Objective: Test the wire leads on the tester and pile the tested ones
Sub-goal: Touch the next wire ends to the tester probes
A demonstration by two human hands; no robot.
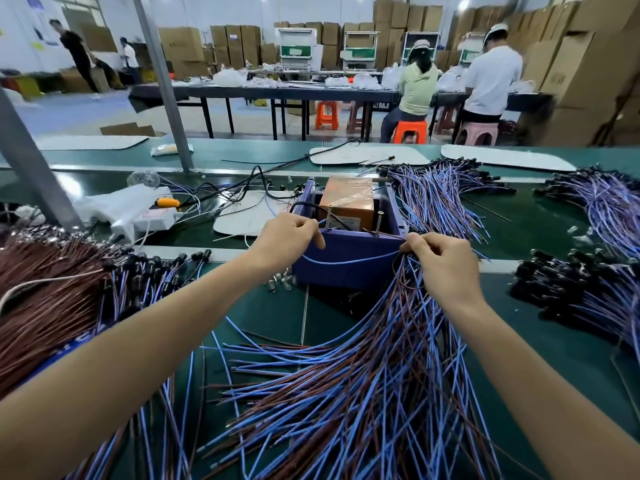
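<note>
Loose wire leads (363, 393), blue and brown, 6 o'clock: fanned toward the viewer over the green desk (270, 317). Their far ends are gathered in the right grip (440, 258), fingers curled round the bundle. Judged a ready stock, held so that the next lead pulls free quickly.

Single blue lead (346, 260), centre: sags between the two grips. The left grip (291, 233) pinches its end at the tester's near rim, probably to touch a contact.

Tester (346, 277), 12 o'clock of the grips: open blue box holding an orange unit (346, 202), with screws standing on the rim.

Brown pile (45, 299), 9 o'clock. Back pile (433, 199), 1 o'clock. Side pile (588, 296), 3 o'clock. Which of these holds tested leads cannot be told.
</note>
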